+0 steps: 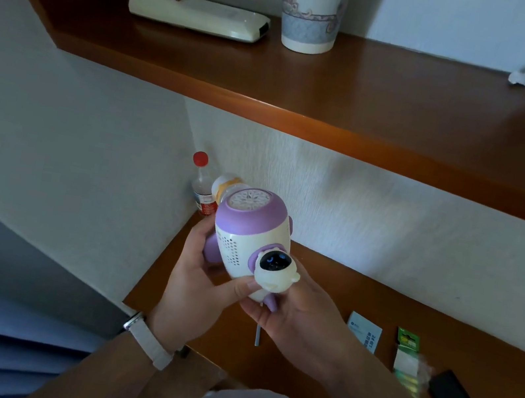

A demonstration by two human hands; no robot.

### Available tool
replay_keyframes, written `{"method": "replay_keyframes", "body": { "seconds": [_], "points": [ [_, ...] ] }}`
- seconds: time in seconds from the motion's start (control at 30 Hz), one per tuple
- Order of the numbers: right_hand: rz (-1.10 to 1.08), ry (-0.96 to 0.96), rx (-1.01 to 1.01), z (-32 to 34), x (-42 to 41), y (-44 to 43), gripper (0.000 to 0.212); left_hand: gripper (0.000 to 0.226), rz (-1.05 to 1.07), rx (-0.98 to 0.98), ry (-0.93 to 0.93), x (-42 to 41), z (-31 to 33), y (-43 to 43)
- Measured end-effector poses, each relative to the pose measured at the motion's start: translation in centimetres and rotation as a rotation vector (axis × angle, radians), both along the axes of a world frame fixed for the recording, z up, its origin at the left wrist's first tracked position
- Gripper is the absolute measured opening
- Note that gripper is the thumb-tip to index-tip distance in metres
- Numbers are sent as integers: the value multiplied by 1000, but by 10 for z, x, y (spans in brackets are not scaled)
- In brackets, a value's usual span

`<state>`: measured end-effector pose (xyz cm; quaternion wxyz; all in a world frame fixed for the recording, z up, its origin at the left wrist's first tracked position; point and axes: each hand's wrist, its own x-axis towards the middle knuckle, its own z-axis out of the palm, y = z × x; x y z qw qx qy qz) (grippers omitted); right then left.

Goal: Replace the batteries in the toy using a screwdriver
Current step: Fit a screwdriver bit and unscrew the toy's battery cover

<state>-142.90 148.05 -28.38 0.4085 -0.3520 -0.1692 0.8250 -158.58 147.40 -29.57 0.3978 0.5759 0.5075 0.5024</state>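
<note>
Both: left hand (pixel 196 273), right hand (pixel 301 313), around toy (pixel 248 234)

A shelf (pixel 339 107) overhangs the desk (pixel 327 279), bottles (pixel 202 188) crowding its corner, card (pixel 363 335) and battery pack (pixel 407 355) its right.

Glossy plastic toy (pixel 250 235); polished wood shelf (pixel 339 107); paper cup (pixel 312 9)

Toy (pixel 250 235): rocket-shaped, white perforated body, purple cap and fins, with a small white astronaut figure with a dark visor on its side.
Toy pose: tilted, patterned round end up, gripped by left hand (pixel 195 278) and right hand (pixel 297 312) above the worktop (pixel 327 279).
Battery pack (pixel 406 356): green and white, flat on the worktop, right of the toy.
</note>
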Motion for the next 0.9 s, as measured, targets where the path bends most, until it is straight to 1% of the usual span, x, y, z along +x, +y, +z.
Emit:
{"method": "replay_keyframes", "body": {
  "seconds": [0.13,0.23,0.33,0.43,0.53,0.6,0.67,0.73,0.83,0.9],
  "points": [
    [14,-64,125,-1,6,-9,39,104,13,-10,11,3,-2,-3],
    [-1,-113,159,1,6,-11,41,104,17,-25,9,7,0,-3],
    [-45,-136,147,-1,6,-10,41,102,35,-31,6,8,-1,-2],
    [-42,-83,108,-4,7,-8,51,96,29,-36,1,10,-1,-2],
    [11,30,79,-3,9,-5,59,95,13,-26,14,11,-1,-3],
    [19,50,31,-3,6,-2,61,93,-1,-18,8,9,-1,-3],
    [-14,72,-21,-5,3,1,57,97,-9,-6,8,8,1,-2],
    [-12,93,-35,-3,3,2,47,102,-7,10,12,7,2,-1],
    [64,86,108,3,12,-1,33,104,-7,37,24,6,2,0],
    [87,89,149,9,15,-3,27,103,-9,53,42,4,1,1]
  ]
}}
